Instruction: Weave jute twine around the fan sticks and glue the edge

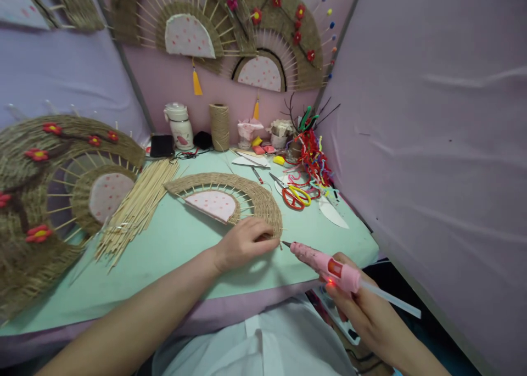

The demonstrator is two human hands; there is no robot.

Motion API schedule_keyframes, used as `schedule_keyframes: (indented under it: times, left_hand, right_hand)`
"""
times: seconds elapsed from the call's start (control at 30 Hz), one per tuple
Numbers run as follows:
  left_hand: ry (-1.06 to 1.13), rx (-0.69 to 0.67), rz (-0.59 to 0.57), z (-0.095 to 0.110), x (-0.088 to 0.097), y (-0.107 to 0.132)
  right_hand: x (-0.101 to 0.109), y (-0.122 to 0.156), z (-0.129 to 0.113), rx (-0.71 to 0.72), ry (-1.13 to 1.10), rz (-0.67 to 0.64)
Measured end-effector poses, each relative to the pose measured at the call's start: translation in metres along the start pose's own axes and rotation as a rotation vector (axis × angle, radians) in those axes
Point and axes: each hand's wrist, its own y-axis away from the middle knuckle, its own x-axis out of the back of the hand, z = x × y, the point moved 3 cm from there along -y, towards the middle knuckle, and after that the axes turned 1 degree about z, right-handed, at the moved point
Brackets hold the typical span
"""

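Observation:
A half-round fan [267, 200] of wound twine on thin sticks lies on the pale green table [197, 271], with a white, pink-dotted half disc at its centre. My left hand [247, 241] is closed on the fan's near right end, thumb and fingers pinching its edge. In my right hand [354, 299] is a pink hot glue gun [323, 263], gripped by the handle. Its metal tip meets or nearly meets the fan's corner beside my left thumb. A red light glows on the gun, and a clear glue stick [393, 299] juts from its back.
Left of the fan lies a bundle of thin sticks [140, 206], beside a large flowered fan [24, 167]. Scissors [293, 195], coloured pipe cleaners [310, 153], a twine spool [219, 126] and a white bottle [179, 126] are toward the back. Decorated fans [284, 13] hang on the wall.

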Motion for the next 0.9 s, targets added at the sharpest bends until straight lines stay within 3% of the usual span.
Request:
schedule_keyframes:
  times: [0.2,0.47,0.9]
  left_hand:
    - [-0.012,-0.051,0.019,0.003,0.002,0.0]
    - [-0.069,-0.122,-0.024,0.004,0.001,0.0]
    - [0.022,-0.055,0.002,0.005,0.001,-0.001]
  right_hand:
    - [-0.006,0.003,0.012,-0.042,-0.032,-0.064]
    - [-0.004,-0.001,0.001,-0.022,0.005,-0.051]
    - [-0.007,-0.001,0.003,-0.006,0.015,-0.044]
